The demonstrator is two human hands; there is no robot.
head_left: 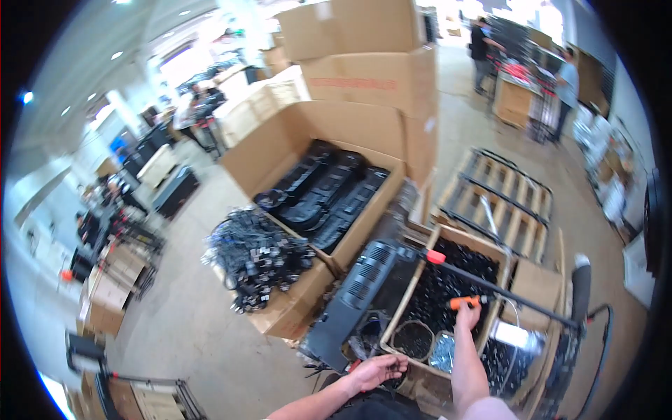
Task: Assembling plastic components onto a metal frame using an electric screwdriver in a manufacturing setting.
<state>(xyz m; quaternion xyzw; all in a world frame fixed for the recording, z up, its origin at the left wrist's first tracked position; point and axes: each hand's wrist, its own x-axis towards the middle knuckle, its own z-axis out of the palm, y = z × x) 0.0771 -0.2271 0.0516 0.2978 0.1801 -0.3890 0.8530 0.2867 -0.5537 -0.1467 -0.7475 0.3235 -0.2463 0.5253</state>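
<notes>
My right hand (pixel 469 318) is closed around an orange power screwdriver (pixel 463 302), held over a wooden bin of small black parts (pixel 448 280). Near the bin's front edge, my left hand (pixel 380 371) is open, its fingers slightly curled and nothing visible in them. To its upper left lies a long black plastic housing (pixel 357 283) with vent slots. A round tub of dark small pieces (pixel 413 339) and a container of silvery screws (pixel 443 351) sit between my hands. Whatever lies under my left palm is hidden.
A black bar with a red end (pixel 435 257) crosses above the bin. Behind stands an open carton (pixel 315 112) of black mouldings, with bundled cables (pixel 259 255) beside it. A wooden pallet (pixel 498 199) lies at the right. People work at distant benches.
</notes>
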